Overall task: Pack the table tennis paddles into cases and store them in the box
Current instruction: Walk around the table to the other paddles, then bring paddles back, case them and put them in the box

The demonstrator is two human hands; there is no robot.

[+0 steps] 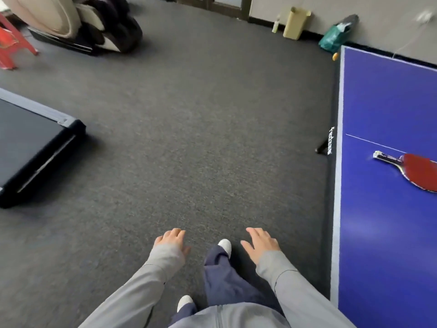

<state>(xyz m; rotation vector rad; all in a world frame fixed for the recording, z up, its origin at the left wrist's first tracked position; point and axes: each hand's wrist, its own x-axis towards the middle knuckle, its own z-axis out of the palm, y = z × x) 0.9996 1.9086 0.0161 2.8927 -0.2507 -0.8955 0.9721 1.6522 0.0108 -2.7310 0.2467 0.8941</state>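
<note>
Both hands point(170, 240) point(260, 242) empty; table's point(383, 95) edge lettering blurred.

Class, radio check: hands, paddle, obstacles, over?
Left hand, right hand open, empty. Paddle on table, right. No case or box seen. Floor ahead bare.

The bench point(387, 102) is coloured deep blue, edged in pale grey and crossed by a thin white line. The paddle point(418, 170) is faced in red, with a dark handle. The floor point(189, 126) is covered in speckled dark grey carpet. Grey sleeves point(142, 287), navy trousers point(224, 275) and white shoes point(225, 245) are worn. A red stool point(11, 41), a beige bin point(295, 23) and a green bag point(333, 39) are seen.
</note>
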